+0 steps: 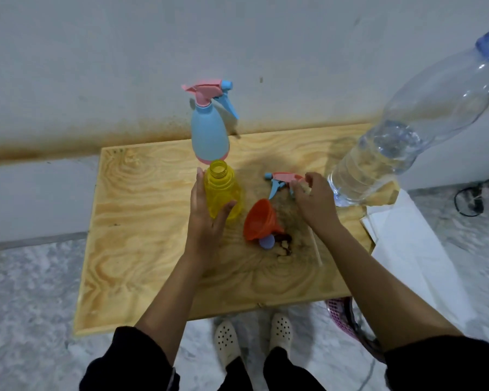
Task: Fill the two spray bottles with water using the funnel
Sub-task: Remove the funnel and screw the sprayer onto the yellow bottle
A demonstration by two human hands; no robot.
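A yellow spray bottle [223, 190] stands uncapped at the middle of the wooden table [141, 244]; my left hand [206, 215] wraps round its body from the left. Its pink and blue spray head [280, 182] lies on the table to the right, and my right hand [314, 201] has its fingertips on that head. An orange funnel [261, 220] lies on its side between my hands, with a small purple cap [266, 242] beside it. A blue spray bottle [209, 128] with its trigger head on stands behind the yellow one. A large clear water bottle [407, 136], partly filled, stands at the right.
A white sheet [407, 244] hangs over the table's right end. A thin white tube [316, 249] lies by my right wrist. A pink basket [342, 314] sits on the floor under the right edge. The wall is right behind the table. My feet stand at the front edge.
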